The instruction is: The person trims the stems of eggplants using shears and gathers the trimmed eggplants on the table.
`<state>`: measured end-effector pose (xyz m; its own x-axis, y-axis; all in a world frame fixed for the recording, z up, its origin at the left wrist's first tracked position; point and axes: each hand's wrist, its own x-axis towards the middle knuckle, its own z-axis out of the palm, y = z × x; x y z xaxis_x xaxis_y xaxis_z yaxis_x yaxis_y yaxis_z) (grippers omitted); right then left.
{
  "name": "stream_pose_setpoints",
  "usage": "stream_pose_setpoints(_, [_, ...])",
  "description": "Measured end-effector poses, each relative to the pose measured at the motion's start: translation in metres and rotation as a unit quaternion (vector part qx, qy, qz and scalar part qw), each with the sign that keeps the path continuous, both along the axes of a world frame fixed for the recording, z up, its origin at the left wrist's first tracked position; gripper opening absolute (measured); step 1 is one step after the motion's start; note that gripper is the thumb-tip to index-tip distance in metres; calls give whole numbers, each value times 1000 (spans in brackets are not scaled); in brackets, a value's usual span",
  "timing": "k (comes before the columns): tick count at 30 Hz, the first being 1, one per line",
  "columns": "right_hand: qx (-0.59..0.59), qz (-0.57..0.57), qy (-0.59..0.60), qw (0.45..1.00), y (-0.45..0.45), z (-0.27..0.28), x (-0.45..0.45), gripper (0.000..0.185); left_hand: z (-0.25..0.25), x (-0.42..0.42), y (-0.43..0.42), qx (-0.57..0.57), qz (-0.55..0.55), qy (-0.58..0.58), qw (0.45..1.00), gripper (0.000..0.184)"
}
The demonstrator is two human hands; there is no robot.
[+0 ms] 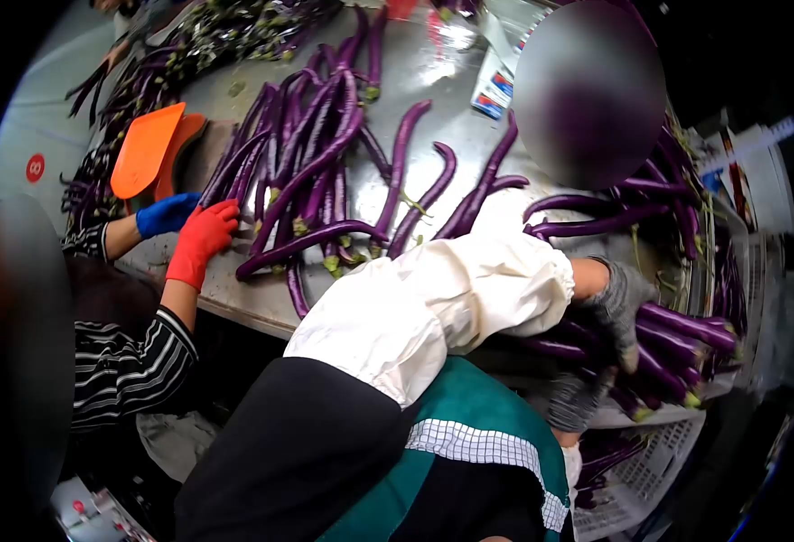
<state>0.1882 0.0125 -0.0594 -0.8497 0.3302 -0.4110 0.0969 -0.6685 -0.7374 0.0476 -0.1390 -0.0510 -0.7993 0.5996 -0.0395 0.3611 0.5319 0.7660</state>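
Note:
My left hand [616,305], in a grey knit glove, reaches over the top of a bunch of long purple eggplants [672,348] and curls its fingers down onto them. Beneath, my right hand [579,397], gloved in the same grey, is closed around the near side of the bunch, its fingertips partly hidden. Green stem ends point to the lower right. The bunch is above the edge of a white plastic crate [659,465] that has more eggplants inside.
A metal table [225,289] carries a heap of eggplants [316,163] and several loose ones. At left, a co-worker's red glove [203,242] and blue glove [166,215] touch the heap. An orange scoop-shaped piece [149,152] stands beyond. Another crate [758,334] stands at right.

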Motion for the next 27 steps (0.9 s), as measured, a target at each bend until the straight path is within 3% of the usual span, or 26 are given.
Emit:
stream_pose_setpoints(6, [273, 164, 114, 941, -56, 109, -92, 47, 9, 30, -66, 54, 111, 39, 992, 51])
stream_pose_setpoints(9, [394, 281, 182, 856, -119, 156, -146, 48, 3, 40, -113, 63, 199, 61, 976, 46])
stream_pose_setpoints(12, [523, 378, 250, 722, -194, 175, -186, 48, -7, 54, -160, 56, 293, 87, 951, 41])
stream_pose_setpoints(15, [633, 442, 306, 557, -271, 157, -204, 49, -21, 78, -223, 16, 394, 112, 912, 36])
stream_pose_setpoints(18, [683, 476, 350, 429, -324, 130, -205, 50, -40, 102, -299, -50, 490, 135, 860, 31])
stream_pose_setpoints(23, [674, 504, 445, 306, -345, 96, -174, 52, -62, 166, -438, -166, 601, 105, 775, 23])
stream_pose_setpoints(27, [631, 518, 515, 262, -343, 76, -138, 53, -71, 216, -515, -200, 626, 50, 752, 19])
